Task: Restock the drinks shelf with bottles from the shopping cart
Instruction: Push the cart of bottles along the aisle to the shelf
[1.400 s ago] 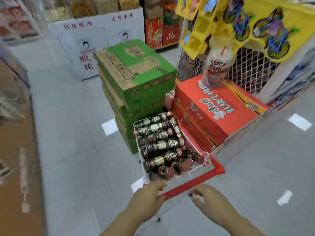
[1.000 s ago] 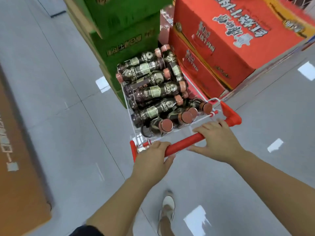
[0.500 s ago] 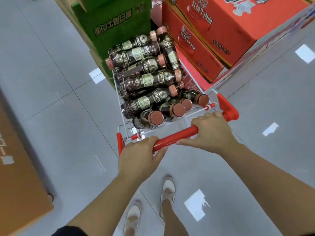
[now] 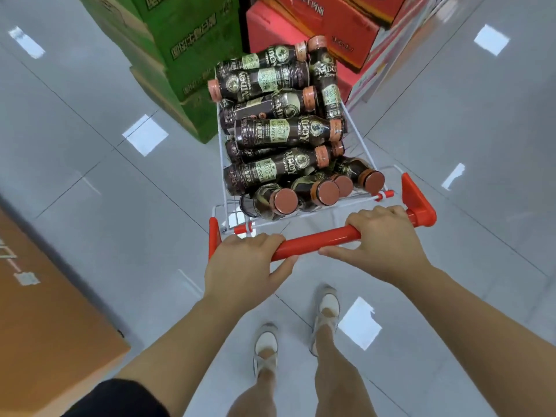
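Dark bottles are piled on their sides inside the shopping cart, the lower layers hidden. Its red handle is gripped by the left hand and right hand, set apart. Beyond the cart, green cartons and red cartons are cut off at the top.

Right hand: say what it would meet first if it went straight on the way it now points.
The right hand grips the cart's red handle. Past that, its line likely meets the cart's near wire rim, then the caps of the nearest bottles; depth is unclear here.
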`<action>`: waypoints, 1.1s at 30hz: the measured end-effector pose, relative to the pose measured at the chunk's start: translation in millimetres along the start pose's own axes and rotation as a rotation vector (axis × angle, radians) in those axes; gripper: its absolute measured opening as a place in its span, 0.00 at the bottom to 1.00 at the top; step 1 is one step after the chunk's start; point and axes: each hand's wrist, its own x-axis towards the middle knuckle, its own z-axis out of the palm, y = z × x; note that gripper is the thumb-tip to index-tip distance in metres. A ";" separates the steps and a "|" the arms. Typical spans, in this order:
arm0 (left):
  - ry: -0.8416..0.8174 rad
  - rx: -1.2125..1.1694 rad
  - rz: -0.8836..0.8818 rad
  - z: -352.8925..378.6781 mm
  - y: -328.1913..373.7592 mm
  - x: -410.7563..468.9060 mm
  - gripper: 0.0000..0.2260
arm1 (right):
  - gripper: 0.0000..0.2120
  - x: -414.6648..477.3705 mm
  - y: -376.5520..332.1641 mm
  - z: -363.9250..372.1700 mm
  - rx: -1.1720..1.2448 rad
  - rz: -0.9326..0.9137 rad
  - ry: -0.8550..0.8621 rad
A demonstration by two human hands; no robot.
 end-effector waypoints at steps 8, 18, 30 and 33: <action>0.003 -0.019 0.147 12.5 29.2 -66.4 0.15 | 0.32 -93.0 -6.6 38.2 0.129 0.073 -0.016; -0.031 0.047 0.282 29.9 96.0 -86.9 0.15 | 0.30 -177.7 33.5 80.8 0.187 0.179 0.091; -0.157 0.037 0.527 49.0 172.9 -25.0 0.18 | 0.29 -268.4 115.0 97.7 0.259 0.483 0.175; -0.200 0.065 0.573 52.7 185.5 6.2 0.21 | 0.32 -265.6 127.6 96.6 0.209 0.542 0.174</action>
